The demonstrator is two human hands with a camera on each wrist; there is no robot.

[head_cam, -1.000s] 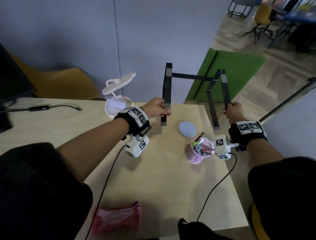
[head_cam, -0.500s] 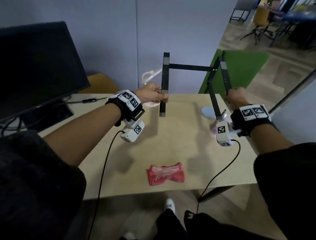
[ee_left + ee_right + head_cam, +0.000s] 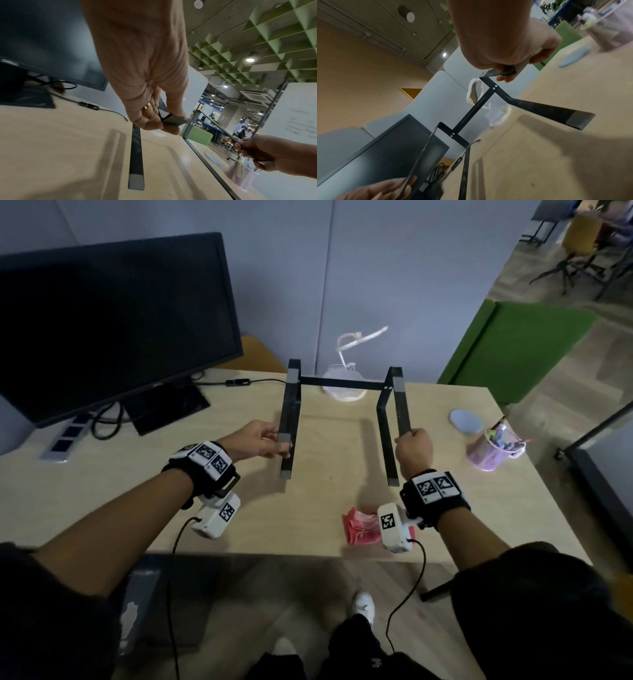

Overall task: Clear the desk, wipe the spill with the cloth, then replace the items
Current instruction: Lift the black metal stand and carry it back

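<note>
A black metal laptop stand [image 3: 342, 383] hangs just above the middle of the wooden desk [image 3: 205, 491], its shadow on the top. My left hand [image 3: 263, 440] pinches the front end of the stand's left upper bar [image 3: 173, 119]. My right hand [image 3: 412, 446] grips the front end of the right upper bar [image 3: 506, 71]. In the wrist views the stand's lower feet [image 3: 136, 151] [image 3: 547, 112] float above the wood. A crumpled red cloth [image 3: 359, 529] lies near the front edge, partly hidden by my right wrist camera.
A black monitor [image 3: 113, 320] stands at the back left with cables and a power strip [image 3: 68, 436]. A white desk lamp [image 3: 363, 338] is behind the stand. A blue round coaster [image 3: 466, 421] and a pink pen cup [image 3: 493, 450] sit at the right.
Both hands have carried the stand from beyond the desk's right edge to over its middle and lowered it. The view has swung left, so the monitor now shows.
</note>
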